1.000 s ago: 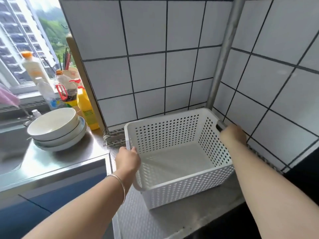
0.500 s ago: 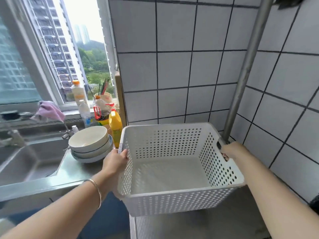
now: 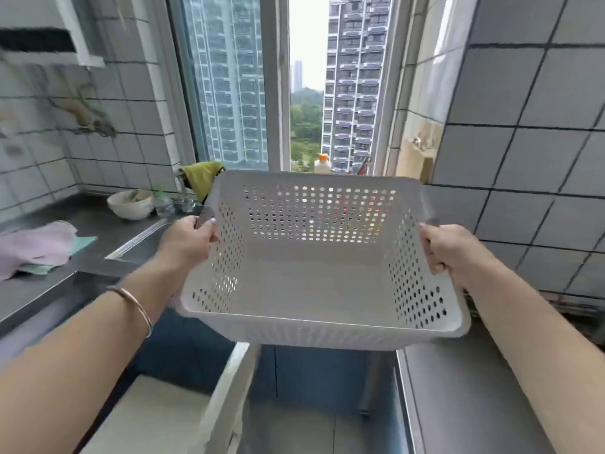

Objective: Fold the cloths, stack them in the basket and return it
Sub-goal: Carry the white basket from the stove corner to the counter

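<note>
I hold an empty white perforated basket [image 3: 314, 326] in the air in front of the window. My left hand [image 3: 190, 240] grips its left handle and my right hand [image 3: 448, 247] grips its right handle. On the steel counter at the left lie a crumpled pink cloth [image 3: 36, 247] and a pale green cloth [image 3: 82, 242] partly under it. A yellow-green cloth [image 3: 201, 176] hangs behind the basket's far left corner, near the sill.
A white bowl [image 3: 131, 203] and small glass bottles [image 3: 163, 203] stand on the dark steel counter [image 3: 19, 293] by the sink. A bottle with an orange cap [image 3: 322, 163] stands on the window sill. Tiled wall lies at the right; another steel surface [image 3: 458, 404] sits at lower right.
The basket has been lifted off the right-hand steel surface and swung left to face the window. Both hands kept hold of its handles. The left counter with cloths has come into view.
</note>
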A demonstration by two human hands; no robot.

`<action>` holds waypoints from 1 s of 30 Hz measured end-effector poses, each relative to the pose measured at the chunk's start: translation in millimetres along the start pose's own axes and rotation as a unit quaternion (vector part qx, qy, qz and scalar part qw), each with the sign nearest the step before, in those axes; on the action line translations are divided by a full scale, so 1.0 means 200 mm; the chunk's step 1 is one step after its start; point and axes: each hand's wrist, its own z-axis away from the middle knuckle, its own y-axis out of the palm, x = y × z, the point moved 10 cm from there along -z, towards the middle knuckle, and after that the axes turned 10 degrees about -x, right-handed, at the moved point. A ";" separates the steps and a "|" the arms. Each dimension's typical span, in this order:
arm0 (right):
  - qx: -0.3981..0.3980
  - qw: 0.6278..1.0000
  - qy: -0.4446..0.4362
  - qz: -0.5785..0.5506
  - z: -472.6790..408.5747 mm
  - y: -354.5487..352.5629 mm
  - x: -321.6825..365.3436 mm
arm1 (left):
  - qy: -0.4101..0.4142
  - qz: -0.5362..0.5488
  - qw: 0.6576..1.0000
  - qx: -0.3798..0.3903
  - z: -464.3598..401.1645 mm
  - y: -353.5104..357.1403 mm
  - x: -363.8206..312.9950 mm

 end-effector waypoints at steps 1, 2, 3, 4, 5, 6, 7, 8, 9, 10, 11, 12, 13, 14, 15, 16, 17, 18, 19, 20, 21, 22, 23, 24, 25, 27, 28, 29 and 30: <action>0.017 1.000 -0.010 -0.008 0.09 0.15 0.06 | -0.006 -0.002 1.000 -0.017 -0.02 -0.17 0.10; 0.029 0.999 -0.019 -0.021 0.18 0.29 0.14 | -0.015 -0.004 0.999 -0.033 -0.04 -0.33 0.20; 0.043 0.998 -0.026 -0.034 0.27 0.43 0.21 | -0.025 -0.005 0.998 -0.051 -0.05 -0.48 0.30; 0.059 0.996 -0.029 -0.053 0.36 0.57 0.27 | -0.034 -0.008 0.997 -0.069 -0.05 -0.63 0.41; 0.077 0.994 -0.031 -0.070 0.46 0.72 0.32 | -0.046 -0.010 0.995 -0.086 -0.05 -0.79 0.52; 0.089 0.992 -0.035 -0.078 0.56 0.87 0.38 | -0.060 -0.005 0.993 -0.099 -0.05 -0.95 0.65; 0.089 0.993 -0.042 -0.067 0.66 1.01 0.41 | -0.072 0.007 0.992 -0.108 -0.06 -1.10 0.79; 0.088 0.993 -0.052 -0.052 0.76 1.15 0.45 | -0.083 0.010 0.989 -0.118 -0.07 -1.24 0.92; 0.100 0.992 -0.057 -0.042 0.89 1.33 0.47 | -0.097 0.005 0.986 -0.134 -0.06 -1.42 1.08; 0.118 0.991 -0.055 -0.035 1.01 1.51 0.48 | -0.112 0.000 0.983 -0.147 -0.05 -1.59 1.24; 0.131 0.990 -0.047 -0.032 1.10 1.65 0.48 | -0.124 0.001 0.980 -0.155 -0.05 -1.72 1.36; 0.145 0.988 -0.040 -0.026 1.19 1.80 0.48 | -0.134 -0.004 0.978 -0.162 -0.04 -1.85 1.49; 0.160 0.986 -0.036 -0.013 1.28 1.93 0.49 | -0.141 -0.012 0.975 -0.173 -0.02 -1.97 1.60; 0.174 0.984 -0.039 0.003 1.37 2.08 0.51 | -0.152 -0.022 0.970 -0.187 -0.01 -2.10 1.70; 0.186 0.981 -0.047 0.019 1.47 2.21 0.53 | -0.161 -0.040 0.965 -0.201 0.01 -2.22 1.80; 0.200 0.978 -0.054 0.032 1.56 2.34 0.54 | -0.170 -0.060 0.961 -0.211 0.04 -2.33 1.89; 0.213 0.974 -0.059 0.042 1.64 2.48 0.55 | -0.179 -0.076 0.956 -0.220 0.07 -2.44 1.98; 0.224 0.971 -0.063 0.047 1.72 2.62 0.56 | -0.190 -0.089 0.952 -0.225 0.09 -2.52 2.07; 0.237 0.968 -0.064 0.050 1.80 2.75 0.57 | -0.203 -0.102 0.947 -0.229 0.12 -2.60 2.15; 0.257 0.963 -0.061 0.050 1.89 2.91 0.58 | -0.217 -0.114 0.940 -0.238 0.14 -2.70 2.26; 0.278 0.958 -0.053 0.051 1.97 3.07 0.58 | -0.231 -0.123 0.933 -0.246 0.16 -2.79 2.36; 0.293 0.954 -0.044 0.052 2.03 3.19 0.59 | -0.245 -0.127 0.928 -0.248 0.17 -2.85 2.45; 0.306 0.949 -0.043 0.062 2.10 3.33 0.59 | -0.256 -0.134 0.924 -0.250 0.17 -2.91 2.54; 0.320 0.943 -0.050 0.078 2.16 3.48 0.60 | -0.265 -0.145 0.920 -0.250 0.17 -2.98 2.63; 0.333 0.936 -0.063 0.094 2.22 3.61 0.62 | -0.276 -0.157 0.915 -0.248 0.15 -3.03 2.71; 0.362 0.920 -0.089 0.122 2.34 3.91 0.68 | -0.307 -0.165 0.903 -0.253 0.11 -3.16 2.89; 0.377 0.913 -0.092 0.128 2.39 4.05 0.70 | -0.323 -0.163 0.896 -0.259 0.08 -3.23 2.98; 0.395 0.904 -0.093 0.135 2.43 4.19 0.73 | -0.341 -0.167 0.887 -0.264 0.06 -3.28 3.05; 0.411 0.895 -0.093 0.143 2.47 4.32 0.76 | -0.356 -0.173 0.878 -0.267 0.03 -3.34 3.12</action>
